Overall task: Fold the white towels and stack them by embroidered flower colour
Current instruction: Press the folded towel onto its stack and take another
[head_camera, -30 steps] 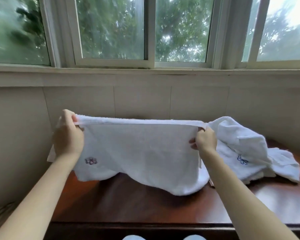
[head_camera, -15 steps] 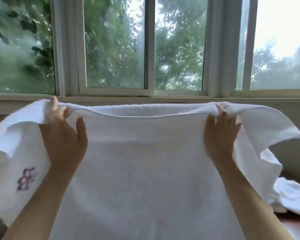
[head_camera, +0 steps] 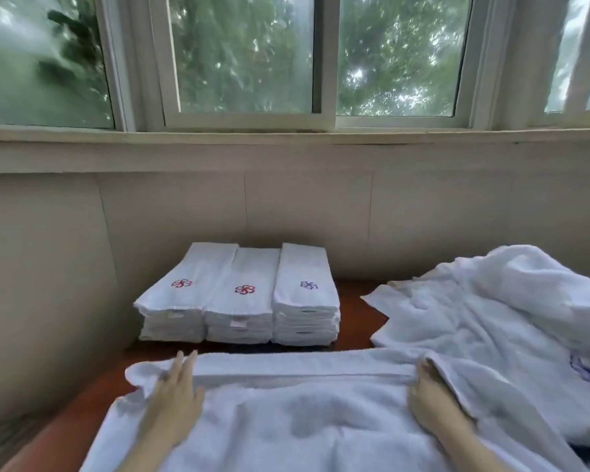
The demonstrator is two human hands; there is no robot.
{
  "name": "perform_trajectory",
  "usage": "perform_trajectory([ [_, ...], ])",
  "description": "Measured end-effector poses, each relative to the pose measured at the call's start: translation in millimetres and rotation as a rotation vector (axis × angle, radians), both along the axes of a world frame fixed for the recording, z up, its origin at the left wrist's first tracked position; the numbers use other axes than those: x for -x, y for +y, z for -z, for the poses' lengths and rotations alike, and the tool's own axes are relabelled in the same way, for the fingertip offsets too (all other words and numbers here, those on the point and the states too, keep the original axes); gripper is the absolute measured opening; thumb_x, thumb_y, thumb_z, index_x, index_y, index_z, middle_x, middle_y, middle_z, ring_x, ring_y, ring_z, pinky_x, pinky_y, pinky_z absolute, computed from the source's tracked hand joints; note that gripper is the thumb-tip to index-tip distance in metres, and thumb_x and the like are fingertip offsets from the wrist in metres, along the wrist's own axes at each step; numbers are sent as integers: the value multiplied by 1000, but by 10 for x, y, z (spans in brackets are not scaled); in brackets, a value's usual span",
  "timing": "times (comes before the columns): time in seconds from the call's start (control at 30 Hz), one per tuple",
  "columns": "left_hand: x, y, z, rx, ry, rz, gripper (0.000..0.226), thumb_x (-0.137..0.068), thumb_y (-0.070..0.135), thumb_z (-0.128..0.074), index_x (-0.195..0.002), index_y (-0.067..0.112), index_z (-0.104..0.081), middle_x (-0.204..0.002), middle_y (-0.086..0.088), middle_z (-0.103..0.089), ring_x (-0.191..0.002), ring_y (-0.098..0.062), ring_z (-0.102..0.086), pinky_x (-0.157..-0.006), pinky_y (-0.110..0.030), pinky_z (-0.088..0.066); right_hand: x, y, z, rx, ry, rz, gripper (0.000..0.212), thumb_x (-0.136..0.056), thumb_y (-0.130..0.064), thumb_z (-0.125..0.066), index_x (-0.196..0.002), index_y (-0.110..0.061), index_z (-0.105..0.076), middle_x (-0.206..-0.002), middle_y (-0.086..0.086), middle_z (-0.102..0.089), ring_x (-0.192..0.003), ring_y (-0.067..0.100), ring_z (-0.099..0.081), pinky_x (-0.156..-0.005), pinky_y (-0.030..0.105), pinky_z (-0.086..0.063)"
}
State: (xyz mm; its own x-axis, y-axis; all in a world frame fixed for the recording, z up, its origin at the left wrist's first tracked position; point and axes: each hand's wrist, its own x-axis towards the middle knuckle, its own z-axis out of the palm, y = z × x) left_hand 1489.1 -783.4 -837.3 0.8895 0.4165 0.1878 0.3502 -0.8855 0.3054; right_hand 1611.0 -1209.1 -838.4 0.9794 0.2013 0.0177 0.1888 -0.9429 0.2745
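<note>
Towel being folded, lying flat on the table directly before me, its long axis running left to right across my body. Both my hands rest on its far half, level with each other, so neither is nearer; the hem band lies just beyond my fingertips.

Left hand: fingers straight and close together, pressed flat on the cloth near the left end, holding nothing.

Right hand: on the cloth near the right end, beside a turned-over corner. Blur hides whether it pinches the hem or merely presses it; I cannot tell.

Likely next move: a fold across the long axis, one end carried toward the other.

Beyond the hem, three folded stacks stand side by side against the wall, two topped with red flowers and one with a blue flower. At right, unfolded towels lie heaped, meeting my towel's right end.
</note>
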Motion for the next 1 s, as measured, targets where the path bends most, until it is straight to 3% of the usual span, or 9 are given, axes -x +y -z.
perform_trajectory([
  [0.07,-74,90,-27,-6,-52,1,67,-98,29,-43,-153,16,-8,-161,-2,-1,-143,-27,-23,-110,-34,-27,-57,113,23,-363,-116,128,57,-101,-30,-26,-153,-13,-12,-159,7,-17,-147,19,-14,-119,33,-5],
  [0.23,-296,262,-87,-53,-117,31,66,-96,24,-49,-152,14,-16,-161,-1,-4,-139,-30,-28,-111,-36,-25,-219,199,6,-576,-169,175,62,-95,-21,-40,-151,-10,-17,-150,12,-32,-134,26,-38,-112,34,-27],
  [0.33,-371,430,-95,-148,-132,78,68,-93,21,-52,-152,13,-18,-161,-1,-6,-141,-28,-27,-115,-37,-19,-223,178,-74,-533,-332,20,64,-73,-1,-66,-133,7,-47,-119,29,-58,-90,37,-66,-80,38,-56],
  [0.43,-395,560,-107,-192,-142,63,63,-91,11,-52,-149,10,-28,-158,-4,-19,-139,-27,-32,-113,-38,-26,-243,103,-52,-524,-543,-234,53,-43,21,-73,-95,14,-67,-79,28,-66,-58,37,-66,-54,37,-57],
  [0.6,-312,550,-303,-116,-387,21,26,-83,-11,-55,-104,0,-66,-109,-13,-65,-83,-39,-62,-62,-40,-46,-282,88,-220,-912,-484,49,10,-88,0,-59,-94,-5,-65,-75,19,-66,-72,35,-62,-65,37,-45],
  [0.77,107,354,-535,-76,-772,-14,17,-75,-11,-69,-88,-3,-62,-89,-15,-66,-67,-39,-62,-55,-38,-47,-191,0,-379,-1377,-484,215,21,-93,-6,-33,-92,-25,-42,-85,4,-64,-63,2,-62,-62,33,-45],
  [0.83,428,313,-423,-64,-679,-1,17,-75,-4,-67,-89,4,-63,-85,-7,-65,-69,-35,-62,-56,-34,-47,45,-31,-251,-1415,-406,209,24,-92,1,-33,-97,-21,-42,-94,13,-61,-62,3,-65,-56,24,-46],
  [0.93,852,323,-196,73,-179,6,25,-80,15,-60,-87,38,-52,-86,13,-60,-79,-21,-59,-62,-30,-44,384,-164,-42,-1045,-228,181,26,-81,9,-49,-89,-16,-51,-94,20,-59,-80,35,-58,-67,36,-40],
  [1.0,1027,356,-113,98,-17,28,25,-87,23,-53,-97,46,-48,-110,23,-56,-93,-10,-56,-75,-27,-43,508,-185,-53,-835,-81,175,30,-77,7,-52,-86,-21,-52,-95,16,-60,-81,29,-51,-71,34,-36],
])
